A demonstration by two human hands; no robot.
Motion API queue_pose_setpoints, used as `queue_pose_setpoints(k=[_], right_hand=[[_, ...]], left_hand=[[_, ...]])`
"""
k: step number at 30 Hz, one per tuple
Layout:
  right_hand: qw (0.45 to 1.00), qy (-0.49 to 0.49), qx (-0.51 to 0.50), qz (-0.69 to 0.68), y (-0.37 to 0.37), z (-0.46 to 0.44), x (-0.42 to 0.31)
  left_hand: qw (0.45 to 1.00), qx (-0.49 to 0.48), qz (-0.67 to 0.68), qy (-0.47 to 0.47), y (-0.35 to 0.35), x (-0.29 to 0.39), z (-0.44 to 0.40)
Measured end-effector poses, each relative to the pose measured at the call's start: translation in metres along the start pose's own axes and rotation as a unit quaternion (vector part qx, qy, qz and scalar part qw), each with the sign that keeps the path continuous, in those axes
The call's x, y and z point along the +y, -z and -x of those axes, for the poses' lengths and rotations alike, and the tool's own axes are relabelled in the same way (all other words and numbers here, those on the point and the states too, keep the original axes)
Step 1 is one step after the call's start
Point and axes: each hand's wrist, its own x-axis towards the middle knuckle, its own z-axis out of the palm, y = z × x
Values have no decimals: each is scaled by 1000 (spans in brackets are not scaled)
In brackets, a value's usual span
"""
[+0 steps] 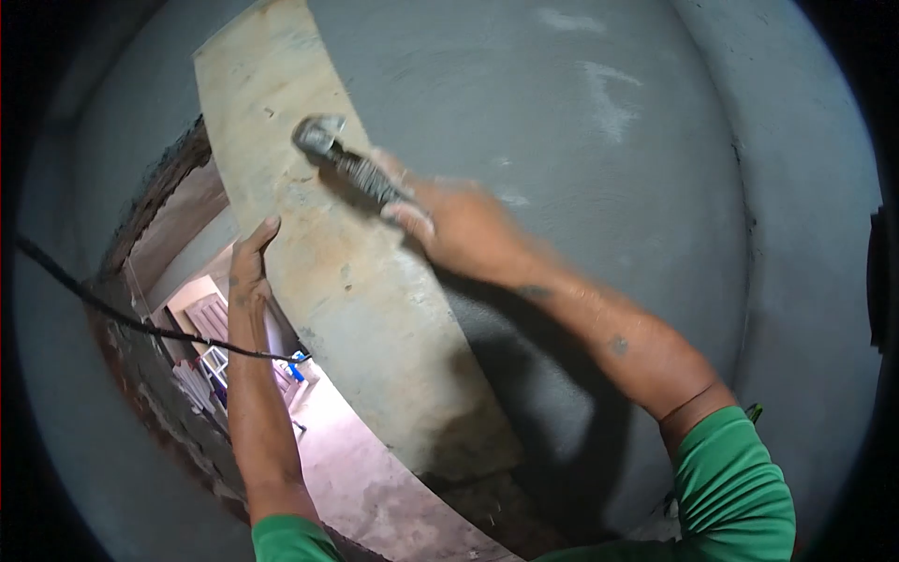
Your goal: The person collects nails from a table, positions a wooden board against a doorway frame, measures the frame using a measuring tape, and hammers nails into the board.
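Observation:
A long, stained, pale board [328, 253] stands tilted against the grey wall, along the edge of an opening. My left hand [251, 260] grips the board's left edge. Its thumb lies on the front face, and the fingers are hidden behind. My right hand [459, 225] is closed around the handle of a hammer [361, 173], slightly blurred. The hammer's metal head [319, 134] is over the upper part of the board; whether it touches the surface I cannot tell. A small dark mark, perhaps a nail [270, 113], shows on the board above the head.
Smooth grey plaster [562, 122] covers the wall to the right. Rough broken masonry [154, 201] edges the opening on the left. A black cable [122, 321] crosses in front of my left forearm. Through the opening appear a pale floor [346, 450] and several blurred items.

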Motion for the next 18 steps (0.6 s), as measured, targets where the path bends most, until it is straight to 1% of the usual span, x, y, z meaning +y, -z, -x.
queue_pose_setpoints(k=[2, 4, 5, 7, 8, 10, 11, 12, 14, 18], right_hand=[[1000, -10, -3, 26, 9, -27, -2], [995, 57, 82, 31, 9, -58, -4], [995, 64, 75, 27, 9, -74, -6], [974, 149, 159, 69, 11, -101, -16], [974, 154, 154, 66, 10, -111, -21], [955, 206, 194, 92, 10, -122, -31], [966, 172, 168, 97, 10, -122, -36], [966, 174, 167, 97, 6, -124, -36], [976, 107, 86, 168, -3, -129, -33], [982, 112, 67, 136, -12, -155, -19]], left_hand=[[1000, 9, 4, 2, -1, 1, 2], [1000, 19, 8, 4, -5, 4, 5], [1000, 17, 0, -6, -8, 5, 7], [1000, 22, -4, -20, -7, 6, 6], [1000, 12, 0, -18, -5, 5, 4], [1000, 4, 5, -15, -6, 4, 5], [1000, 11, -6, -23, -7, 5, 5], [999, 20, -16, -32, -7, 6, 6], [999, 21, -10, -23, -3, 5, 2], [1000, 9, -20, -8, 0, 4, 1]])
